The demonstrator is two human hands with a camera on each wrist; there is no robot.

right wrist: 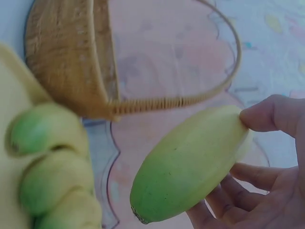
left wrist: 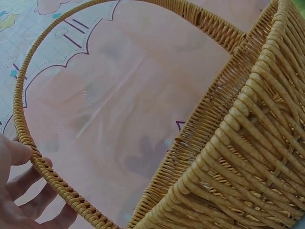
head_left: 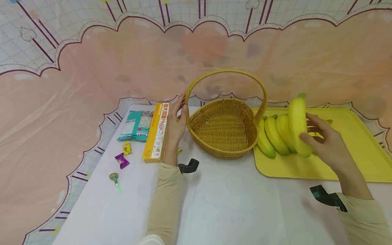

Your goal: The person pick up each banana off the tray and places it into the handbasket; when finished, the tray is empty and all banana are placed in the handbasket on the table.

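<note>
My right hand (head_left: 327, 143) holds a banana (head_left: 297, 126) upright over the yellow tray, thumb on one side and fingers on the other. In the right wrist view the banana (right wrist: 186, 167) shows its green tip toward the camera. Below it, several more bananas (head_left: 275, 134) lie side by side on the tray. A wicker basket (head_left: 225, 154) with a tall arched handle stands left of the tray, its inside bare. My left hand (head_left: 177, 119) grips the left side of this handle; in the left wrist view the thumb and fingers (left wrist: 35, 205) close around the handle (left wrist: 62, 186).
The yellow tray (head_left: 361, 143) fills the right of the white table (head_left: 229, 204). Left of the basket lie a pasta box (head_left: 157, 132), a teal packet (head_left: 137, 124), a yellow candy (head_left: 127, 148), a purple candy (head_left: 122, 160) and a lollipop (head_left: 114, 177). A patterned cloth (head_left: 137, 64) hangs behind.
</note>
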